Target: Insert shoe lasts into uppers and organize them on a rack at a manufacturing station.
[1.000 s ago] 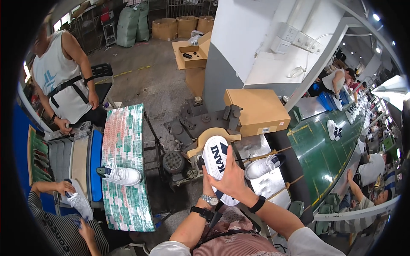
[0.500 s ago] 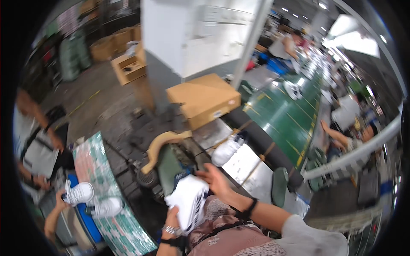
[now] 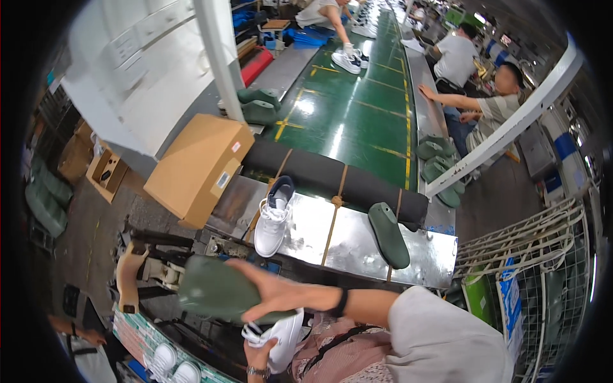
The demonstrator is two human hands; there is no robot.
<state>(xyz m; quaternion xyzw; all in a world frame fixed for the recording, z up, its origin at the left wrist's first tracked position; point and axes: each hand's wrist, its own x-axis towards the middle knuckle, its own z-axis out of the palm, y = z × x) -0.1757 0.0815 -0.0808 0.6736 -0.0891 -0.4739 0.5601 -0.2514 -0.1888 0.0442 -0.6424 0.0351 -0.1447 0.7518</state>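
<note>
In front of my body my right hand (image 3: 284, 293) is closed around a dark green shoe last (image 3: 220, 288), which is tilted sideways. Just below it my left hand (image 3: 260, 356) grips a white lace-up sneaker (image 3: 286, 341). The last's near end overlaps the sneaker's upper part; whether it is still inside the shoe I cannot tell. Beyond my hands another white sneaker (image 3: 273, 223) with a dark lining stands on the metal ledge (image 3: 306, 233). To its right a second green last (image 3: 389, 236) lies on the same ledge.
A cardboard box (image 3: 198, 166) sits at the ledge's left. Behind runs a green conveyor belt (image 3: 357, 127), where a co-worker's gloved hand touches sneakers (image 3: 348, 62). A white slanted post (image 3: 504, 124) and wire rack (image 3: 555, 281) stand right. Two sneakers (image 3: 172, 367) are lower left.
The view has swung right, toward the belt. My right hand, earlier with spread fingers beside the white shoe, now grips a green last. My left hand still holds the sneaker.
</note>
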